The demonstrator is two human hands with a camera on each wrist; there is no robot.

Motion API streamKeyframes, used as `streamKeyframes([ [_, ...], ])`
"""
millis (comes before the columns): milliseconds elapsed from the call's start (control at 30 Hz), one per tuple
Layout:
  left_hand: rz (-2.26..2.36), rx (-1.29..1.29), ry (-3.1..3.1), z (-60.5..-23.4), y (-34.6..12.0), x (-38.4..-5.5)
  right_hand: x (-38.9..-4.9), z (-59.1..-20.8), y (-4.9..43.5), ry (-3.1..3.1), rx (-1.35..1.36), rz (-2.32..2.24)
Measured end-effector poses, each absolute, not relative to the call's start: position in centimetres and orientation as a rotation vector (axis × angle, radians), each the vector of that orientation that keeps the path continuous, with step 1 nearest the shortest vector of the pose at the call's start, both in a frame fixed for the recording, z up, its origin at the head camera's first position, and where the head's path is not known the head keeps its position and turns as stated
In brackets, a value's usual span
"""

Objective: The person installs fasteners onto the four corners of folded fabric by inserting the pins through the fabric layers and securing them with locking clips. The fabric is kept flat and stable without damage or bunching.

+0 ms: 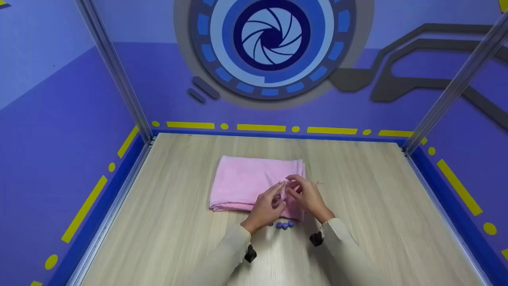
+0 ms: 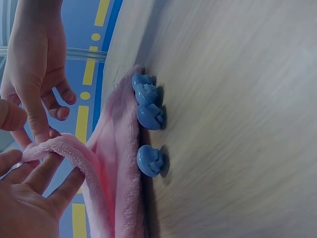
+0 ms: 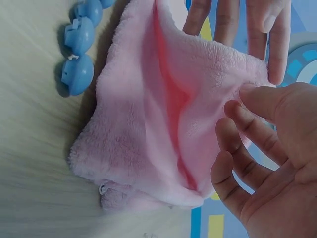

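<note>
A folded pink plush cloth [image 1: 246, 178] lies on the table, its near right edge lifted into a raised fold. My left hand [image 1: 265, 208] holds that fold; in the left wrist view its fingertips tuck under the cloth's edge. My right hand [image 1: 308, 195] pinches the same edge close by, its other fingers loosely bent in the right wrist view. Whether a small object sits inside the fold is hidden. Several blue mushroom-shaped plastic pieces [image 2: 150, 116] lie in a row along the cloth's near edge, just below my hands.
The wooden tabletop [image 1: 178, 246] reaches out around the cloth. Blue printed panels [image 1: 158, 87] wall in the back and sides, with metal posts [image 1: 119, 71] at the corners. A black strap piece [image 1: 250, 253] hangs at the left cuff.
</note>
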State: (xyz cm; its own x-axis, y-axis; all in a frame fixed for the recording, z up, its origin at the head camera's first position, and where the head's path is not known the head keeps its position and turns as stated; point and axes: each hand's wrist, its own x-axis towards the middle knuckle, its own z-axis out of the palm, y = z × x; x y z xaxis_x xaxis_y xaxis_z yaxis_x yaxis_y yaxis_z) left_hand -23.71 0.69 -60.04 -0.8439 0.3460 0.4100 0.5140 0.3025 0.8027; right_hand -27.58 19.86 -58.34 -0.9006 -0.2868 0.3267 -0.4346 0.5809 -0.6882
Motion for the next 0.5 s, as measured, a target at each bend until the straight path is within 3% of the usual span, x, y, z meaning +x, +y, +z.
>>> streamKeyframes([
  [500, -1.588, -0.834, -2.393, -60.25, 0.64, -23.5, -27.46, -58.46, 19.46, -2.65, 0.511, 1.229],
])
